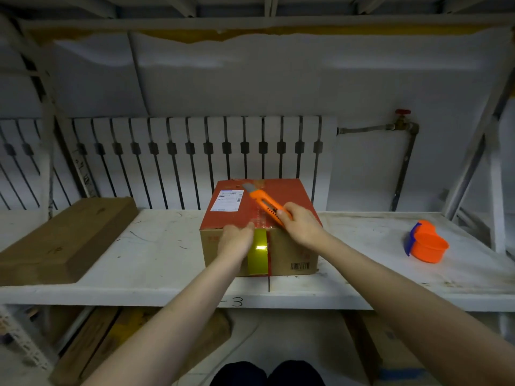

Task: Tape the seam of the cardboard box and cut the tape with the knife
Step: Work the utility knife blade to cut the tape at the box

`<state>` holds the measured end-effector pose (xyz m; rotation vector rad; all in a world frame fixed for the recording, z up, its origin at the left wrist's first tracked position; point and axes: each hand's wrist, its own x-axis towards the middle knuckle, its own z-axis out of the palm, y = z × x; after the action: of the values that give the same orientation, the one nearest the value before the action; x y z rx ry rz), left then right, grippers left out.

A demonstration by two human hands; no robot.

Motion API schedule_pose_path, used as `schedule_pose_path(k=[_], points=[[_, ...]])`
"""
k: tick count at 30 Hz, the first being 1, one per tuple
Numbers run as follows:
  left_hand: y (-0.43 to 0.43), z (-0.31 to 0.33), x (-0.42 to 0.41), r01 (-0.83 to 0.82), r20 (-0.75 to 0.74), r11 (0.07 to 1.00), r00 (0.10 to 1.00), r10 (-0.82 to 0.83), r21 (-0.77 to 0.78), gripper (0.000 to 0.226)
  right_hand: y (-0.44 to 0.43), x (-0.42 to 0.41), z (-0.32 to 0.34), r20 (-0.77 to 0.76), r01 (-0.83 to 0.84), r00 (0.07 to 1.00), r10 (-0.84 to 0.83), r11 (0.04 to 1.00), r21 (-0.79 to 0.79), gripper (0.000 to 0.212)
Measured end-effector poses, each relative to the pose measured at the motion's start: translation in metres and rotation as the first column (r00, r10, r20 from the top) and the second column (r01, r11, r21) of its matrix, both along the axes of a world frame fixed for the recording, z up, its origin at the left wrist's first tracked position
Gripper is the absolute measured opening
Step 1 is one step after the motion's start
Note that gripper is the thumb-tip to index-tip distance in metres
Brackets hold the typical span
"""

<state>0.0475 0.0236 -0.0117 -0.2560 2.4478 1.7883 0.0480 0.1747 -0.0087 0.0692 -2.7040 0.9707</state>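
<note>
White shelf: cardboard box; left hand flat on yellow tape; right hand clamps knife. Cutting step likely next.

knife handle hidden in right hand

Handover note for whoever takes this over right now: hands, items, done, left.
Left hand: flat on the box's front top edge, pressing beside the tape.
Right hand: holds the knife over the box top, blade out, pointing away.
Dispenser: on the shelf, right of the box.
Done: tape runs down the front face.
Left: can't tell if the tape is cut; check the top seam.
</note>
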Motion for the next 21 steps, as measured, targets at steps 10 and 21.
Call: schedule_pose_path(k=[10, 21], points=[[0.012, -0.031, 0.003, 0.021, -0.033, 0.987, 0.999, -0.016, 0.162, 0.012, -0.013, -0.022, -0.002, 0.143, -0.136, 0.985, 0.099, 0.951, 0.278, 0.024], [0.005, -0.056, 0.000, -0.063, 0.092, 0.991, 0.994, 0.052, 0.117, 0.020, -0.017, -0.028, -0.013, 0.127, -0.134, 0.988, 0.092, 0.914, 0.384, 0.030]])
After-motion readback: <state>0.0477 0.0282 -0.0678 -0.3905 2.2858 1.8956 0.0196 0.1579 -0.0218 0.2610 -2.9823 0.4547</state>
